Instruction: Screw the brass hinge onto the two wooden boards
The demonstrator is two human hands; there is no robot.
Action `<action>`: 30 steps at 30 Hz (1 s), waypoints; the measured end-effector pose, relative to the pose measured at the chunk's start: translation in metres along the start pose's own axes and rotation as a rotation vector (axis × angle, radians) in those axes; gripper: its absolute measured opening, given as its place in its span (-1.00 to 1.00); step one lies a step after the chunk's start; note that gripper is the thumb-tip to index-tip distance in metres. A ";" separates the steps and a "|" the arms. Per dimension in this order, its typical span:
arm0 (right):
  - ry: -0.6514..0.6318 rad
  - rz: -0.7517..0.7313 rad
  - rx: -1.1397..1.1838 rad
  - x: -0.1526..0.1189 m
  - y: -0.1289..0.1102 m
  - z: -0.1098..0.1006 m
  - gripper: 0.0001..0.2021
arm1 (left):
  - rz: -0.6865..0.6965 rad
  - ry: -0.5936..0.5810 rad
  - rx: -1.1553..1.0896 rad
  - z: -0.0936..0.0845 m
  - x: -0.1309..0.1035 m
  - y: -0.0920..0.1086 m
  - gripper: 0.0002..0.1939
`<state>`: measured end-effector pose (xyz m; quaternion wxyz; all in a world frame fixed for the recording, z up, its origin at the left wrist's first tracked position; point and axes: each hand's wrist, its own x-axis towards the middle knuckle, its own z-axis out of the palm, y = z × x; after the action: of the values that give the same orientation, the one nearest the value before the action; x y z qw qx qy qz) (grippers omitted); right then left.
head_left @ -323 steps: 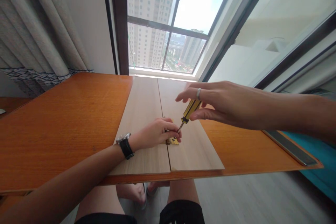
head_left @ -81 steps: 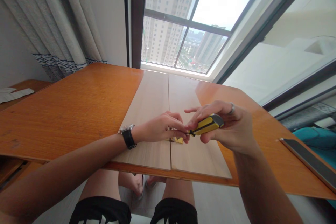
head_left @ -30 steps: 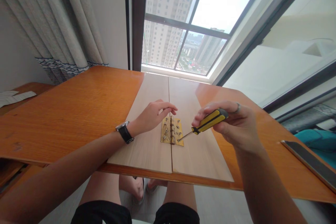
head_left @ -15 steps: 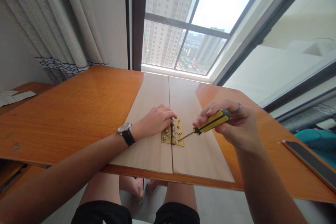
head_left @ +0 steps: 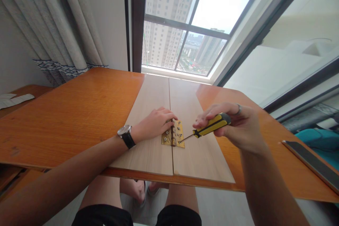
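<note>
A brass hinge (head_left: 179, 135) with several screws in it lies across the seam between two pale wooden boards (head_left: 148, 148). My left hand (head_left: 153, 123) rests on the left board, its fingertips pressing on the hinge's upper part and covering some of it. In my right hand (head_left: 227, 123) is a yellow and black screwdriver (head_left: 213, 125), held between thumb and fingers. The screwdriver's tip meets a screw near the lower end of the hinge's right leaf.
The boards lie on an orange wooden table (head_left: 79, 113). A dark, flat, long object (head_left: 309, 164) is at the table's right side, beside a teal item (head_left: 317, 144). White gloves (head_left: 17, 100) lie at the far left. A window stands behind the table.
The view has shifted slightly. My right hand and the screwdriver have changed angle a little, with the tip still at the same screw. My left hand stays on the hinge.
</note>
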<state>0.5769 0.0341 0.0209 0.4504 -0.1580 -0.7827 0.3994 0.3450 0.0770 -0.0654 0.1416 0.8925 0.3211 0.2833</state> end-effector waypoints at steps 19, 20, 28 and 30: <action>-0.032 0.048 -0.005 0.000 0.008 0.024 -0.88 | 0.147 0.179 -0.150 -0.007 -0.002 0.014 -0.79; -0.028 0.053 0.008 0.001 0.009 0.025 -0.88 | 0.178 0.192 -0.158 -0.007 -0.002 0.016 -0.78; -0.004 -0.043 -0.027 0.004 0.008 0.028 -0.49 | 0.295 0.293 -0.131 -0.023 -0.002 0.020 -0.76; -0.045 -0.052 -0.046 0.003 0.006 0.023 -0.58 | 0.176 0.444 -0.168 -0.030 -0.001 0.016 -0.74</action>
<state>0.5552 0.0287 0.0114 0.4391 -0.1391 -0.8055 0.3728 0.3341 0.0665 -0.0351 0.1158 0.8180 0.2407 0.5094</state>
